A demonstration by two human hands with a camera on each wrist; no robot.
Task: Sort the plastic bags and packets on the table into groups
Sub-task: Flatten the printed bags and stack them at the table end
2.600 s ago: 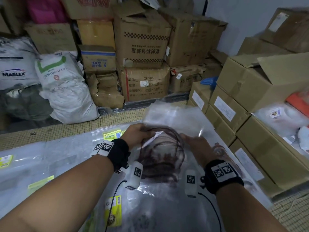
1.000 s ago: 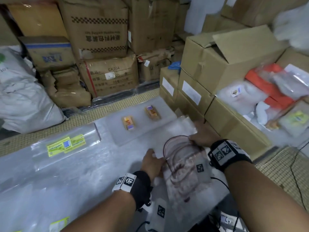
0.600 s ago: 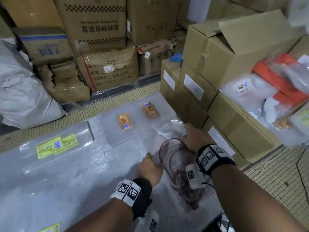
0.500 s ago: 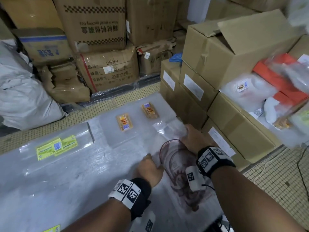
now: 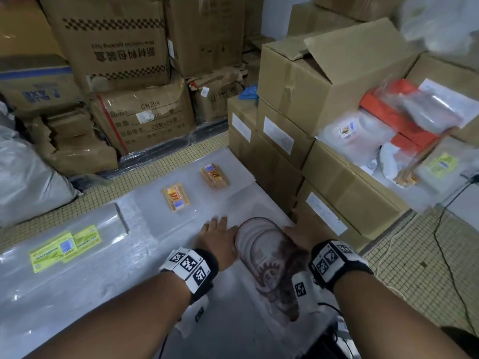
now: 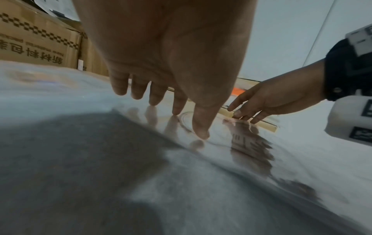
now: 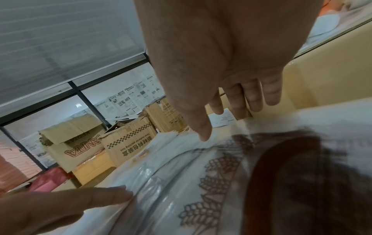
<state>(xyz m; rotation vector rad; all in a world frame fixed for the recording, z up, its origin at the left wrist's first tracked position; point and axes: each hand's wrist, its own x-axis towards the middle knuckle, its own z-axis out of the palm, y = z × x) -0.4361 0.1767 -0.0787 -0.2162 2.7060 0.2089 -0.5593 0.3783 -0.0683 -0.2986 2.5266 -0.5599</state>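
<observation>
Meanwhile, both hands lie flat with fingers straight, holding nothing: the left hand [image 5: 216, 238] and right hand [image 5: 298, 235] press either side of the brown-printed bag [image 5: 269, 257] at the table's [image 5: 77, 294] right edge, beside stacked boxes [image 5: 272, 161]. Slick plastic on plastic could let the bag slide off that edge once pressure lifts, or drift toward the orange packets [image 5: 176, 196], muddling groups.

Storeroom or warehouse, stacked cardboard cartons [image 5: 116, 42], bulging white sacks [image 5: 28, 182], tiled floor [image 5: 404, 244]
</observation>
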